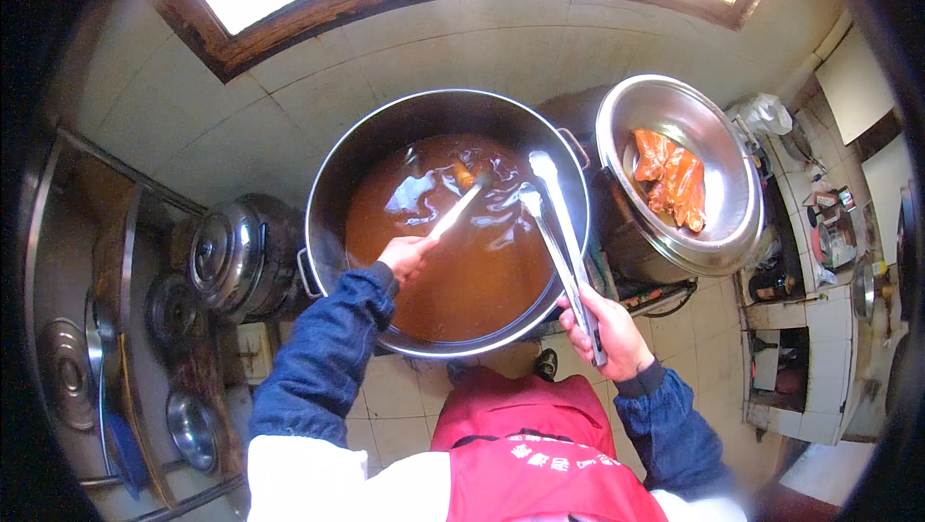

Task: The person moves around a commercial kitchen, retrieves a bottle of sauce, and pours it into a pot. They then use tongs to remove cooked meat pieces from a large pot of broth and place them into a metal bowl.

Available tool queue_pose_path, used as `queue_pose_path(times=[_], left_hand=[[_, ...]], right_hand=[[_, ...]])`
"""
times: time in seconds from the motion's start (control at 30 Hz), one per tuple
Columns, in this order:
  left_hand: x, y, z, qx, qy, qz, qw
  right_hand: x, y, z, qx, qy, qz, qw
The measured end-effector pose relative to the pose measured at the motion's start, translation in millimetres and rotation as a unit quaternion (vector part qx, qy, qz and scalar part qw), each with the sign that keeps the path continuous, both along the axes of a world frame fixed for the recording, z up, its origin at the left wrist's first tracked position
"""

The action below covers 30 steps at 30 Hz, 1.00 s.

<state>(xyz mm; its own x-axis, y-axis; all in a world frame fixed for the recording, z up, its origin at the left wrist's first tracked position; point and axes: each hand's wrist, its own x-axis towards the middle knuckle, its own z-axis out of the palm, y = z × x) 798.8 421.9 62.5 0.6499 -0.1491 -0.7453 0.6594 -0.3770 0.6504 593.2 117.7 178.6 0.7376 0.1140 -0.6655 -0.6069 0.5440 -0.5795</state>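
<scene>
A large metal stockpot (448,348) holds brown liquid (462,269). My left hand (406,259), over the pot's left half, grips the handle of a long utensil (457,212); its far end is in the liquid beside an orange-brown piece of food (463,175), and its kind is hidden. My right hand (605,330), at the pot's lower right rim, holds metal tongs (564,247). The tongs' tips are apart over the liquid, with nothing between them. To the right, glossy reddish-brown cooked pieces, seemingly meat (672,178), lie in a steel basin (730,229).
The basin rests on another large pot (636,247). Left of the stockpot stands a lidded steel pot (224,254). A metal shelf (130,247) with lids and a steel bowl (193,431) is at the far left. A tiled wall (433,52) lies behind, a tiled counter (824,363) at the right.
</scene>
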Motion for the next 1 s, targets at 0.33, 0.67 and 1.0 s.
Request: queue_pose_path(times=[0.33,0.67,1.0], left_hand=[[-29,67,72,0.078,0.005,-0.064,0.995],[-36,119,113,0.081,0.018,-0.081,0.993],[-29,170,143,0.016,0.063,-0.07,0.995]], right_hand=[[91,27,-44,0.006,0.127,0.084,0.988],[129,18,-64,0.119,0.146,0.249,0.95],[109,1,-52,0.191,0.085,0.239,0.948]])
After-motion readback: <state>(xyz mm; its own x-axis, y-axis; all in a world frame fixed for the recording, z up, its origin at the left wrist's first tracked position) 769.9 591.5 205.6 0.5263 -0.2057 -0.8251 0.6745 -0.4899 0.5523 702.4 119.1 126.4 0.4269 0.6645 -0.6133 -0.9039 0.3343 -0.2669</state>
